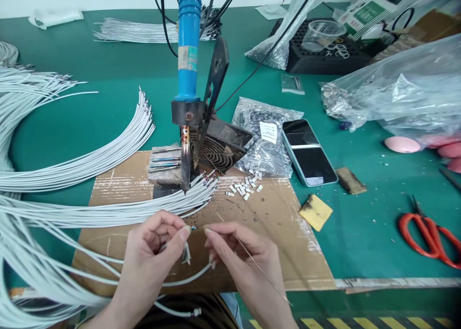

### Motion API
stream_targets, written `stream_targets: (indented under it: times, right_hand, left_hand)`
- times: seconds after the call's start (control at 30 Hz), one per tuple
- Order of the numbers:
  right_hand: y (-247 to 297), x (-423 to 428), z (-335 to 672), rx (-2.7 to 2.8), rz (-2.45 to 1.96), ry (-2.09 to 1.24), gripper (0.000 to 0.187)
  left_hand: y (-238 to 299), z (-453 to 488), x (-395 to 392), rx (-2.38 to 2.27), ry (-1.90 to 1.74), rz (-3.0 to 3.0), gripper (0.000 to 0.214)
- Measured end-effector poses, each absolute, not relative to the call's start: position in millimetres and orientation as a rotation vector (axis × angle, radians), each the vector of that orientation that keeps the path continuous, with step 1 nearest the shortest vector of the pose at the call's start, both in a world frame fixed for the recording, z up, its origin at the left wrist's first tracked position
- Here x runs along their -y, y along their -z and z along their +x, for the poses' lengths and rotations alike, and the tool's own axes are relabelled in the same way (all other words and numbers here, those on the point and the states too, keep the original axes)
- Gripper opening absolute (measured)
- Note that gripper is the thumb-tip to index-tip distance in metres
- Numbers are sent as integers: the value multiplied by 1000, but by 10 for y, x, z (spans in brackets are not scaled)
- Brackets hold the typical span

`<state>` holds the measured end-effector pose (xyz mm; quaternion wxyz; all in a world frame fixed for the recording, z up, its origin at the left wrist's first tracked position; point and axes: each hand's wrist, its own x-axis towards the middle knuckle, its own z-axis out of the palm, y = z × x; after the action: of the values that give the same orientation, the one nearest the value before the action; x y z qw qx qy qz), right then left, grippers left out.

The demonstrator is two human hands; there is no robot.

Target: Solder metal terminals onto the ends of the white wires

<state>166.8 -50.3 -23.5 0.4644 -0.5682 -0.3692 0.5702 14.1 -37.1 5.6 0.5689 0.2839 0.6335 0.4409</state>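
Observation:
My left hand (156, 252) is closed, pinching the end of a white cable between thumb and forefinger. Small coloured wire ends (193, 227) stick out past the thumb toward my other hand. My right hand (245, 261) has thumb and forefinger pressed together close to those ends; whether the tips grip a strand is too small to tell. A thin solder wire (264, 272) runs through its fingers and across the back of the hand. Just above, a blue soldering iron (188, 79) hangs tip down in a black clamp. Bundled white cables (118, 213) lie beside its tip.
Several small white connectors (247, 187) lie on the cardboard (281, 233). Behind them are a bag of parts (266, 132) and a phone (309, 151). A yellow sponge (316, 212) and red-handled scissors (428, 235) lie right. More cable bundles (90, 158) curve along the left.

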Motion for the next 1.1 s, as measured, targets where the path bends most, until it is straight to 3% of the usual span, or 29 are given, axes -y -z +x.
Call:
stream_targets:
  times: [0.2, 0.53, 0.77, 1.1]
  right_hand:
    - [294, 460, 1592, 957, -1152, -1429, 10]
    - [237, 541, 1338, 498, -1282, -1517, 21]
    - [228, 611, 1226, 560, -1340, -1310, 16]
    - [274, 602, 1224, 511, -1288, -1332, 13]
  left_hand:
    - [-67, 160, 392, -1513, -1031, 736, 17]
    - [-37, 262, 482, -1452, -1112, 693, 22]
    - [-21, 248, 476, -1394, -1132, 637, 25]
    - [-13, 231, 446, -1302, -1124, 580, 28]
